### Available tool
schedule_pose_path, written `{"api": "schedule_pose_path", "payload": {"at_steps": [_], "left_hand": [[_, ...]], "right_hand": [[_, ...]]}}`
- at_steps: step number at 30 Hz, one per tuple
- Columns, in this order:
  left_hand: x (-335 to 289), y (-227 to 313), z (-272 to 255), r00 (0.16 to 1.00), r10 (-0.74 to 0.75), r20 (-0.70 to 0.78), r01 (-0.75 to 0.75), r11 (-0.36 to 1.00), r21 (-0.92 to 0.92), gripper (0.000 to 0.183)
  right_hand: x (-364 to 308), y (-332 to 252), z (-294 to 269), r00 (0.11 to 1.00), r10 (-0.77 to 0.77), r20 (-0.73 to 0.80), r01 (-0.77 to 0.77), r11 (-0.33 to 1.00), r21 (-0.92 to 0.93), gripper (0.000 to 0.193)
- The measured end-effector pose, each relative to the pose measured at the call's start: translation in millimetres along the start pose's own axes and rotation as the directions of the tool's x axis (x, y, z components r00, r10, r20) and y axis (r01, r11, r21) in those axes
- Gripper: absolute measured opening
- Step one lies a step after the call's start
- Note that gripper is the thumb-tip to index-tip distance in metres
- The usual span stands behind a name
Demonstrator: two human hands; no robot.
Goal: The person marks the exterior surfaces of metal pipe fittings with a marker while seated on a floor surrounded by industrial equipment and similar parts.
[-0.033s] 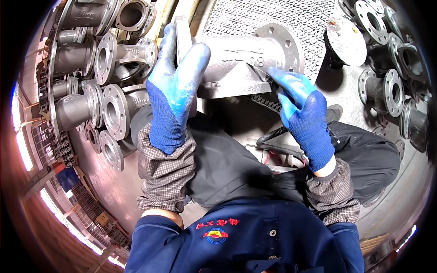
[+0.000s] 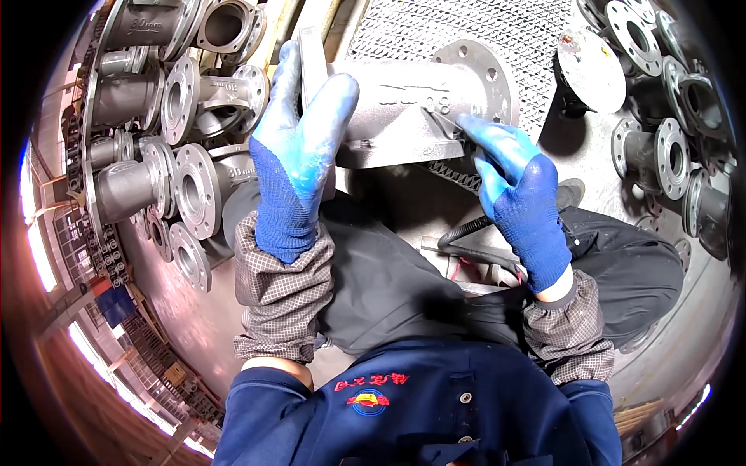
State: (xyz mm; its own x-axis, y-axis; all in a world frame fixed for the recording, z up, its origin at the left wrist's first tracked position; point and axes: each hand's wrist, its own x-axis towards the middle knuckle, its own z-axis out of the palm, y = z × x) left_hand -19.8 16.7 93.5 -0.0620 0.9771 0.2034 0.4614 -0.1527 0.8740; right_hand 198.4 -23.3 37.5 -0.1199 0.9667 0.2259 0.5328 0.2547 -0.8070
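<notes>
In front of me lies a grey cast-metal flanged valve body [image 2: 396, 85], with a round flange at each end and a third flange on its near side. My left hand [image 2: 291, 155], in a blue coated glove, grips the left end flange, with the thumb on one side and fingers on the other. Pinched at the near flange's right end, my right hand [image 2: 509, 167] holds a thin rod-like tool [image 2: 441, 118]. The tool's slim tip lies against the casting near its raised markings. Most of the tool is hidden by the gloved fingers.
Stacked flanged castings [image 2: 198, 190] stand at the left, and more castings [image 2: 672, 159] at the right. A metal mesh surface [image 2: 466, 27] lies behind the valve body. A round-topped stool [image 2: 592, 71] stands at right. A black ribbed hose [image 2: 466, 229] runs between my legs.
</notes>
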Motion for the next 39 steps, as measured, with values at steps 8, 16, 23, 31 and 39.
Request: {"api": "schedule_pose_path", "payload": {"at_steps": [8,16,23,31,39], "left_hand": [[1.2,-2.7,0.5,1.0,-0.007,-0.017,0.006,0.999,-0.049,0.07],[-1.5,2.1,3.4,0.992,-0.128,-0.017,0.124,0.981,-0.149,0.071],[4.7,-27.9,-19.0,0.896,0.432,0.101,-0.433,0.801,0.414,0.047],[8.9,-22.6,-13.2,0.805,0.552,0.22,-0.589,0.692,0.417,0.036],[-1.4,6.0,7.9,0.989,0.063,0.133,-0.078,0.991,0.111,0.031]], "right_hand": [[0.4,3.7,0.0,1.0,0.017,0.002,-0.017,1.0,0.017,0.035],[0.0,3.3,-6.6,0.998,0.062,0.011,-0.063,0.994,0.086,0.034],[5.3,11.9,-50.9,0.894,0.393,-0.218,-0.266,0.853,0.449,0.029],[-31.5,76.2,31.8,0.669,0.715,0.204,-0.535,0.272,0.8,0.04],[-27.9,106.2,57.1,0.938,0.261,-0.227,-0.161,0.911,0.379,0.025]]}}
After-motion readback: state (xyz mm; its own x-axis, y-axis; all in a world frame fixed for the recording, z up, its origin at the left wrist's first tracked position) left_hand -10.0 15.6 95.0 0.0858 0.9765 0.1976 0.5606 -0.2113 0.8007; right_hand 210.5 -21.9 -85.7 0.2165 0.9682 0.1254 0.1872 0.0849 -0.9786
